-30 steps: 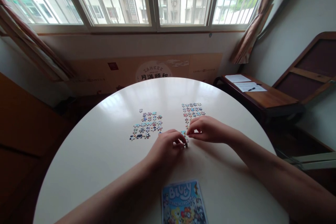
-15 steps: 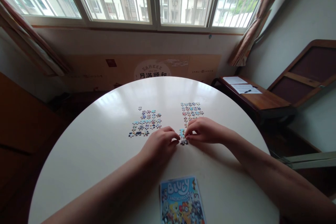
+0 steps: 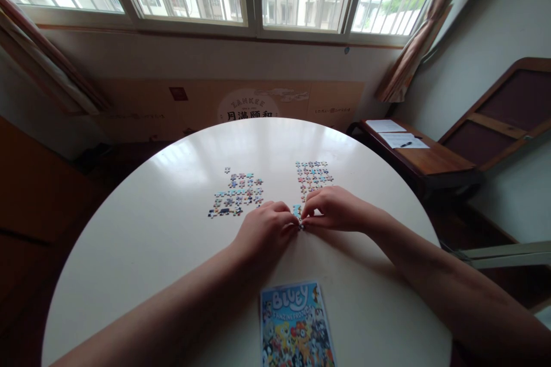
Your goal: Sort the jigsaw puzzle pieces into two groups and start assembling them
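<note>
A small cluster of joined puzzle pieces (image 3: 297, 210) lies on the white round table between my hands. My left hand (image 3: 275, 222) is closed at its left edge, fingertips pressed on the lower pieces. From the right, my right hand (image 3: 325, 209) pinches at the same cluster, thumb and forefinger close together. The fingers partly cover the lower pieces, so exactly what each holds is small and partly hidden. Rows of loose pieces (image 3: 236, 195) lie beyond my left hand, and another block of pieces (image 3: 312, 172) lies beyond my right hand.
A blue Bluey picture card (image 3: 296, 324) lies near the front of the white table (image 3: 150, 275). One single piece (image 3: 227, 170) sits apart at the back left. At the right, a wooden bench (image 3: 447, 157) bears papers (image 3: 402, 140) and a pen.
My left hand has moved slightly right and both hands' fingertips are closer together over the lower pieces, covering more of them. The view has tilted slightly, shifting the table up.
</note>
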`<state>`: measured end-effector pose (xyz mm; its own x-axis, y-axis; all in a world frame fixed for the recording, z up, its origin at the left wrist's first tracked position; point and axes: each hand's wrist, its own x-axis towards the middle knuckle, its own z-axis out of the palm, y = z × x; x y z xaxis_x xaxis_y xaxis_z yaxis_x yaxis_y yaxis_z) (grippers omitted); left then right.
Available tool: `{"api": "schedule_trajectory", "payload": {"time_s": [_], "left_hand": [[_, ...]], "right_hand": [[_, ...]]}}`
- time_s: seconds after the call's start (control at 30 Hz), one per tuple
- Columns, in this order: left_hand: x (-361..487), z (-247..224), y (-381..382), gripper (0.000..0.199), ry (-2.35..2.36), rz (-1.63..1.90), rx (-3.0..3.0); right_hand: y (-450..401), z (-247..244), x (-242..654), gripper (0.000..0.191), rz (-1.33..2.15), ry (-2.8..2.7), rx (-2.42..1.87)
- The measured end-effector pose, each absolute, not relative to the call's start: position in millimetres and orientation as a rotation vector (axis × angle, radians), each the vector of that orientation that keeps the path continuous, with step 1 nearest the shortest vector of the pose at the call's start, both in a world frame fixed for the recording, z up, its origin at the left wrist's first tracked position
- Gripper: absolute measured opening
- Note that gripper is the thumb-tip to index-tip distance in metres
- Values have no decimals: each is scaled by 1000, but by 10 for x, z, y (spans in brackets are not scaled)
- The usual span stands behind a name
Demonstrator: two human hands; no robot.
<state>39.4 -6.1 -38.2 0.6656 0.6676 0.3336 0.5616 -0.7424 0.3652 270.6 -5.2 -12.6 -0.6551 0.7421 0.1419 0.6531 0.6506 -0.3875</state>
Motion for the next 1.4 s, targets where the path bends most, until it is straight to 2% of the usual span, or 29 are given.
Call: {"api": "schedule_trajectory", "payload": {"time_s": [0.27, 0.47, 0.87, 1.13, 1.4], "left_hand": [[405, -394, -68, 15, 979, 699, 2730], [410, -328, -125, 19, 968, 568, 2872], [418, -358, -138, 14, 1049, 618, 2808], [418, -328, -128, 19, 1074, 589, 2816], [417, -356, -124, 19, 1105, 602, 2805]], "right_hand": [[-55, -121, 2704, 8, 431, -2571, -1127], [-63, -122, 2698, 8, 412, -2565, -1146], [-13, -88, 2800, 13, 410, -2470, -1106], [-64, -46, 2789, 10, 494, -2603, -1143], [-108, -53, 2705, 12, 432, -2601, -1182]]}}
